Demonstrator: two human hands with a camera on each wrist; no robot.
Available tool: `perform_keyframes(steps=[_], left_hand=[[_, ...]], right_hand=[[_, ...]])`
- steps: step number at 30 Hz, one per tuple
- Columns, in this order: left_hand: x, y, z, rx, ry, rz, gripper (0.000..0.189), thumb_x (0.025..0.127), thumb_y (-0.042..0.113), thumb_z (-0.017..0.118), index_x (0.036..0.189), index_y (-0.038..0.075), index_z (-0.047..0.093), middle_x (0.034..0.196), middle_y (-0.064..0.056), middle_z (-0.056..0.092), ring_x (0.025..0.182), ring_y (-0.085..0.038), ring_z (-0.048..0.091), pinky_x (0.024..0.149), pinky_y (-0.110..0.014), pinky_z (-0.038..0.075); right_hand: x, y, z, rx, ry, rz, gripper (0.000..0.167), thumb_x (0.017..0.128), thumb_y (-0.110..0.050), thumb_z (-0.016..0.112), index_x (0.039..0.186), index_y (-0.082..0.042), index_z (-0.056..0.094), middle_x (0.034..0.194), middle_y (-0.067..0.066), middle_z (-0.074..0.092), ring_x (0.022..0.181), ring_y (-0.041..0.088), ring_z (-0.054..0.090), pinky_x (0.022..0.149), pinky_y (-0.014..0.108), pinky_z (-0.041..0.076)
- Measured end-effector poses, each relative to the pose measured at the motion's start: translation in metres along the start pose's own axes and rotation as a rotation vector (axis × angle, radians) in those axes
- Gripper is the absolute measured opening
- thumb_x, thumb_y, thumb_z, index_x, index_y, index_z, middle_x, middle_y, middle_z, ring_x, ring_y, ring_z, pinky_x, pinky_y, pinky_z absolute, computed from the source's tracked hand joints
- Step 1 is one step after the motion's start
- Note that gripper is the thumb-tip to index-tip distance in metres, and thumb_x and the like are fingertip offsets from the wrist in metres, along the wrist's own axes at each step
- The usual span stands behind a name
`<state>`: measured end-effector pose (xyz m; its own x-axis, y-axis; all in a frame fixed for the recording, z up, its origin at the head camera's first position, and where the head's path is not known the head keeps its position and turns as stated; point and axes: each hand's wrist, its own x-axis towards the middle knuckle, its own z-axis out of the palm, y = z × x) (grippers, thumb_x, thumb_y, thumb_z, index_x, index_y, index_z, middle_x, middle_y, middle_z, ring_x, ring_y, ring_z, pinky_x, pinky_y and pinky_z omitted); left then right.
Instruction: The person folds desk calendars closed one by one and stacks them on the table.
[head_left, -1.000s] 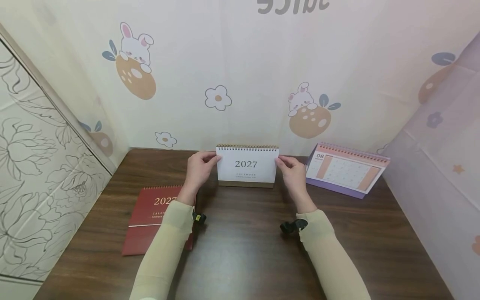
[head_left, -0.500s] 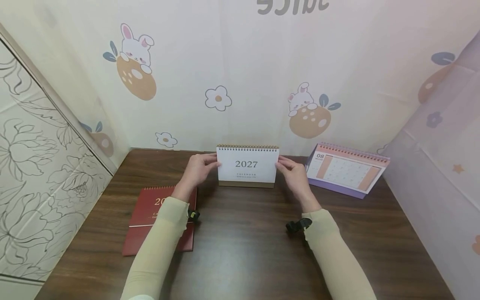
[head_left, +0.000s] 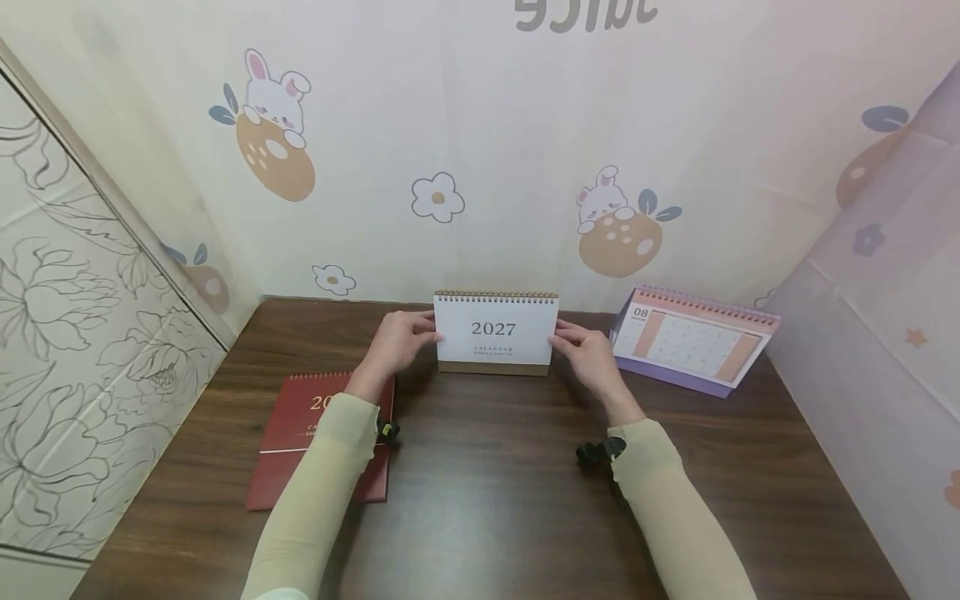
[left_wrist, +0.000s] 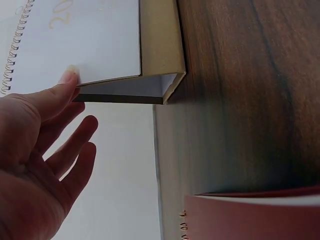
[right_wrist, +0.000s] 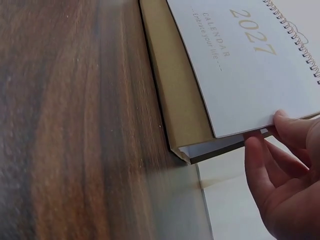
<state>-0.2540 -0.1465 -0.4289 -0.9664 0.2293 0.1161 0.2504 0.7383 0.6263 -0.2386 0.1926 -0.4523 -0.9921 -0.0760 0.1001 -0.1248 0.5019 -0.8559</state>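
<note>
A white desk calendar (head_left: 493,342) printed "2027" stands as a tent on its brown cardboard base (head_left: 492,368) at the back of the table. My left hand (head_left: 393,343) pinches its left edge, thumb (left_wrist: 69,77) on the white front page and index finger partly hidden behind. In the left wrist view the other fingers (left_wrist: 80,162) hang free, loosely bent. At the opposite edge my right hand (head_left: 590,357) pinches it the same way, with the thumb (right_wrist: 285,120) on the front page. Gold-toned spiral rings (head_left: 495,295) run along the top.
A red "2027" calendar (head_left: 281,417) lies flat at the left, partly under my left forearm. On the right, a purple and pink calendar (head_left: 690,342) stands propped, showing month 08. A patterned curtain (head_left: 510,150) hangs just behind the dark wooden table (head_left: 487,483).
Both hands have slid slightly down the white calendar's sides, and both forearms have shifted a little outward. The calendar stands in nearly the same place.
</note>
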Motion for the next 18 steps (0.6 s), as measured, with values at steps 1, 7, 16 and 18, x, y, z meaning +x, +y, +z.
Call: perform_keyframes(steps=[1, 7, 16, 18], left_hand=[[0.000, 0.000, 0.000, 0.004, -0.002, 0.001, 0.022, 0.090, 0.021, 0.076, 0.109, 0.009, 0.078, 0.136, -0.004, 0.061, 0.125, -0.027, 0.057, 0.100, -0.046, 0.047], [-0.006, 0.006, -0.002, 0.004, 0.014, 0.015, 0.021, 0.088, 0.020, 0.078, 0.106, 0.009, 0.079, 0.135, -0.004, 0.062, 0.124, -0.028, 0.057, 0.098, -0.046, 0.048], [-0.022, 0.018, -0.006, 0.063, 0.020, 0.023, 0.020, 0.089, 0.022, 0.077, 0.105, 0.010, 0.079, 0.130, -0.003, 0.065, 0.124, -0.030, 0.056, 0.101, -0.048, 0.044], [-0.027, 0.021, -0.008, 0.078, 0.021, 0.025, 0.021, 0.088, 0.022, 0.078, 0.106, 0.011, 0.079, 0.129, -0.003, 0.066, 0.124, -0.030, 0.057, 0.100, -0.048, 0.045]], right_hand=[[-0.001, 0.000, 0.000, 0.005, 0.003, 0.005, 0.032, 0.097, -0.023, 0.067, 0.117, 0.001, 0.072, 0.139, 0.007, 0.059, 0.108, 0.030, 0.066, 0.092, 0.044, 0.050], [-0.007, -0.003, -0.003, 0.019, 0.003, 0.004, 0.030, 0.098, -0.021, 0.067, 0.117, 0.001, 0.072, 0.139, 0.007, 0.059, 0.097, 0.027, 0.069, 0.080, 0.036, 0.054], [-0.022, -0.012, -0.009, -0.025, 0.001, -0.007, 0.029, 0.098, -0.021, 0.066, 0.116, 0.001, 0.072, 0.138, 0.008, 0.060, 0.113, 0.029, 0.065, 0.086, 0.044, 0.052], [-0.027, -0.015, -0.011, -0.027, 0.003, -0.018, 0.028, 0.098, -0.020, 0.066, 0.115, 0.001, 0.073, 0.136, 0.009, 0.060, 0.111, 0.029, 0.065, 0.087, 0.045, 0.052]])
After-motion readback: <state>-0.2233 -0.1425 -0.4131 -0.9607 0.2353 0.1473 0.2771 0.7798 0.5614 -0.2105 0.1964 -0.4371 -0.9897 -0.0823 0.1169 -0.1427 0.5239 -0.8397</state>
